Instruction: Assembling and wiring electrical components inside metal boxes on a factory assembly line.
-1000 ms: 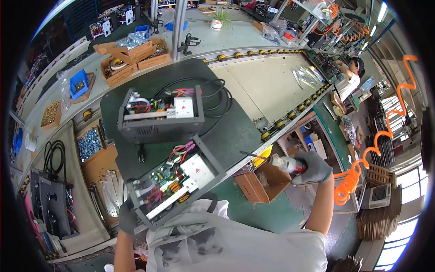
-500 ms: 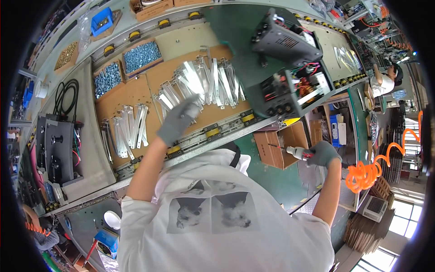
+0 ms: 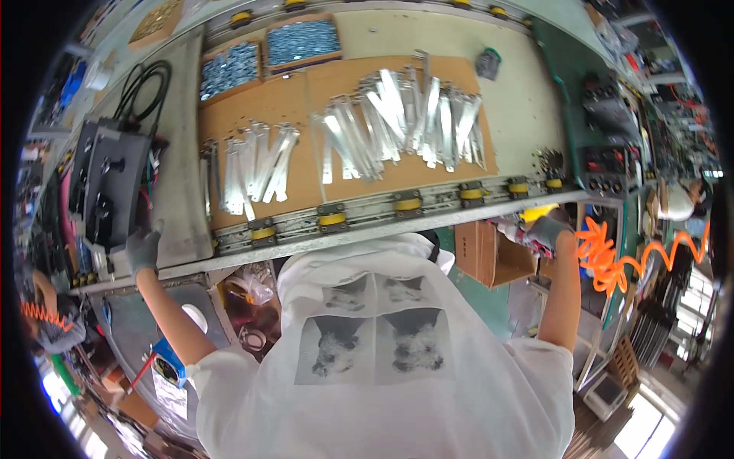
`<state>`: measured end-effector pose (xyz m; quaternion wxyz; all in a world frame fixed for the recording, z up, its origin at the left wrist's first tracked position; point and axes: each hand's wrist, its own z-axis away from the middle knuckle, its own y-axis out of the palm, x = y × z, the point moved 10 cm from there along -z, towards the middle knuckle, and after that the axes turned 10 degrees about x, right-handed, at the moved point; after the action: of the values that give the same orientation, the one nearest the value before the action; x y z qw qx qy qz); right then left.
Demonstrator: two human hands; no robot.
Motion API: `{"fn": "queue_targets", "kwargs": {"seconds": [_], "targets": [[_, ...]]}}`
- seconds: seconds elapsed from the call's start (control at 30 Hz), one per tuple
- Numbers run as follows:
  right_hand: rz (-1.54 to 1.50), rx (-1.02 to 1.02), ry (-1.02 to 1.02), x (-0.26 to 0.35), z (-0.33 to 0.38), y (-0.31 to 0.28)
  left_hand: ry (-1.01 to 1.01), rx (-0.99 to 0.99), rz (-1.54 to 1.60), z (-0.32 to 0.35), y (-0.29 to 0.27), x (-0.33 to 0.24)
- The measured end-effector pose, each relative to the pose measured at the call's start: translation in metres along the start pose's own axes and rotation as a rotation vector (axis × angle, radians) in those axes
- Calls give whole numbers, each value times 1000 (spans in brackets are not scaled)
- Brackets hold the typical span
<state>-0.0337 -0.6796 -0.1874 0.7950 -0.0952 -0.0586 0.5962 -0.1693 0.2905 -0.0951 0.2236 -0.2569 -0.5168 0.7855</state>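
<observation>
The dark grey housing (image 3: pixel 126 172) stands at the left end of the desk (image 3: pixel 183 187), black fittings (image 3: pixel 113 164) on its face, wiring (image 3: pixel 155 162) apparently exposed along its right side; it appears part-assembled, work remaining undeterminable. The left hand (image 3: pixel 143 247), fingers parted, is at its near right corner, contact unclear; the right hand (image 3: pixel 548 234) has its fingers closed around a hand tool (image 3: pixel 508 228).

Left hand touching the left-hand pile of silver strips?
Apart. The head view shows a stretch of grey mat between the left hand and the silver strips.
</observation>
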Motion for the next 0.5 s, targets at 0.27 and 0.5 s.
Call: {"fn": "queue_targets", "kwargs": {"seconds": [0.27,0.5], "targets": [[462,-273,104,85,26,-1,-40,239,-447,9,37,-59],[595,-689,28,207,103,-23,-41,200,-316,21,35,-93]]}}
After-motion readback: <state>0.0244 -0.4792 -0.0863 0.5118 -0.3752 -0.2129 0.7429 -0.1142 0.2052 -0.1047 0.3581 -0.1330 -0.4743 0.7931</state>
